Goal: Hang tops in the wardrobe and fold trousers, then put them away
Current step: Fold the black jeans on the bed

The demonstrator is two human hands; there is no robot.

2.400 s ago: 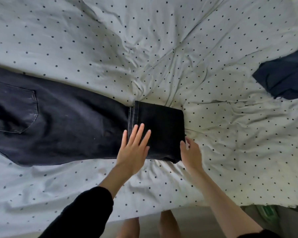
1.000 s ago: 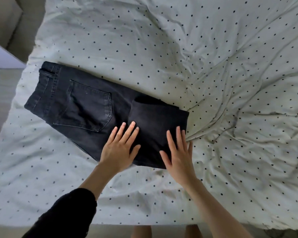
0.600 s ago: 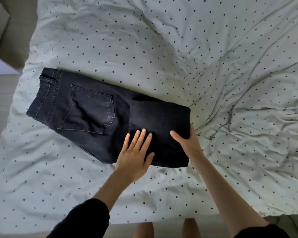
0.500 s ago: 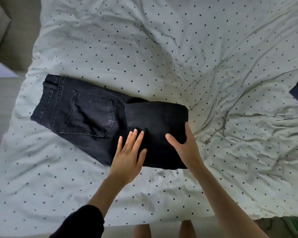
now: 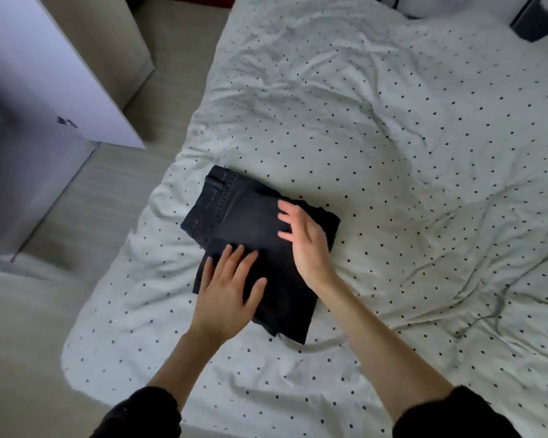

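**Folded trousers at risk of springing open near the bed's corner**

The dark trousers [image 5: 250, 229] are folded into a compact bundle on the dotted duvet [image 5: 393, 153], close to the corner of the bed nearest the floor. The left hand [image 5: 227, 289] is laid flat on the near part of the bundle, fingers straight and spread. The right hand [image 5: 307, 241] is held open over the far part, fingers relaxed; whether it touches the cloth cannot be told. Nothing is gripped. The stiff layers could be expected to unfold once pressure is lifted. The soft, creased duvet gives uneven support, so the stack may be skewed when picked up. A one-sided lift would likely let the lower flap drop.
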